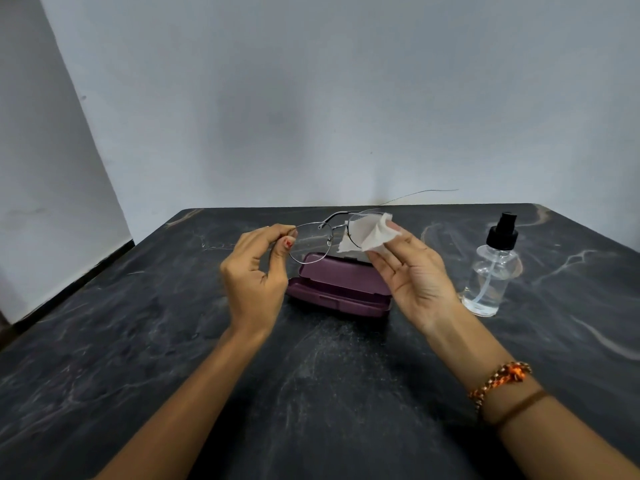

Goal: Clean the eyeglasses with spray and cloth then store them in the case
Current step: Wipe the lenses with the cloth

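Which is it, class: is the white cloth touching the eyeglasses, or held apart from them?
Touching. The head view shows the right hand pinching the white cloth over the eyeglasses, the cloth wrapped across one lens rim with no gap.

Thin metal eyeglasses (pixel 323 233), soft white cloth (pixel 367 235), matt plastic case (pixel 341 289), clear glossy spray bottle (pixel 491 271), veined stone table (pixel 311 375)

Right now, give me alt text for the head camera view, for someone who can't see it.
Above a dark marble-patterned table, a person's left hand pinches thin metal-framed eyeglasses while the right hand presses a white cloth onto one lens. Behind the hands lie an open purple case and, to the right, a clear spray bottle.
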Available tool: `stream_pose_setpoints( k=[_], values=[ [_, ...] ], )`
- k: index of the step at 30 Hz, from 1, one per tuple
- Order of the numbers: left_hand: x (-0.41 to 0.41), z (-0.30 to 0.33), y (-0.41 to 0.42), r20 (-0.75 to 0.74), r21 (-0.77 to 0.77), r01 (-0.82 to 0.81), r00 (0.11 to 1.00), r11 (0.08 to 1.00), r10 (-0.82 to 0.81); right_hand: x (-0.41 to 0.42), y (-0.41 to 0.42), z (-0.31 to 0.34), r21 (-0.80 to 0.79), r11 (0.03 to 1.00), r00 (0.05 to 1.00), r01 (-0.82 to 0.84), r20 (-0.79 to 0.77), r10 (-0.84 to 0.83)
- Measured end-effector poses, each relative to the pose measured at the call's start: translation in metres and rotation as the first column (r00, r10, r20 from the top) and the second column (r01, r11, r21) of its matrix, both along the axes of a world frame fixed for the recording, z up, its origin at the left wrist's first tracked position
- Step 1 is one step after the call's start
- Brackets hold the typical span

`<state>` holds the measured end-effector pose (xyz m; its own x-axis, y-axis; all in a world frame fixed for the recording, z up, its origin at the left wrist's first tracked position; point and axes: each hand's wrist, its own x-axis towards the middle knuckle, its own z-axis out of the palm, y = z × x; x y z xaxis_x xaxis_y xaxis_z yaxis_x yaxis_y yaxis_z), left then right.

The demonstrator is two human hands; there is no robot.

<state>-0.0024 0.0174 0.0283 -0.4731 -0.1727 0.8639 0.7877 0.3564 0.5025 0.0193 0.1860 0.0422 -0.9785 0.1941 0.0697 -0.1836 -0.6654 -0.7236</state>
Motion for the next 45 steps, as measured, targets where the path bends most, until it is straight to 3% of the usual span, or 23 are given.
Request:
stream_pose_setpoints(
  k=[6, 18, 28, 39, 41, 45],
  values=[
    [0.006, 0.000, 0.007, -0.061, -0.083, -0.005, 0.998, 0.997, 0.000, 0.000, 0.004, -0.001, -0.074, 0.993, 0.996, 0.089, 0.035, -0.086],
    [0.007, 0.000, 0.009, -0.093, -0.141, 0.012, 0.995, 0.990, -0.025, 0.000, 0.006, 0.002, -0.006, 0.992, 0.990, -0.127, 0.062, 0.127],
    [0.006, 0.002, 0.007, 0.004, -0.026, 0.050, 0.999, 0.998, -0.050, -0.002, 0.009, 0.003, -0.012, 0.986, 0.986, -0.167, -0.026, 0.166],
    [0.011, 0.008, 0.007, -0.047, -0.104, 0.057, 0.997, 0.993, -0.062, 0.001, 0.021, 0.010, 0.258, 0.965, 0.999, 0.037, -0.036, -0.029],
    [0.011, 0.008, 0.008, -0.062, -0.110, 0.061, 0.996, 0.992, -0.068, 0.001, 0.021, 0.010, 0.202, 0.979, 0.999, 0.038, -0.020, -0.034],
    [0.011, 0.005, 0.010, -0.098, -0.147, 0.067, 0.992, 0.987, -0.082, 0.002, 0.016, 0.010, -0.087, 0.996, 0.999, -0.027, -0.020, 0.026]
  ],
)
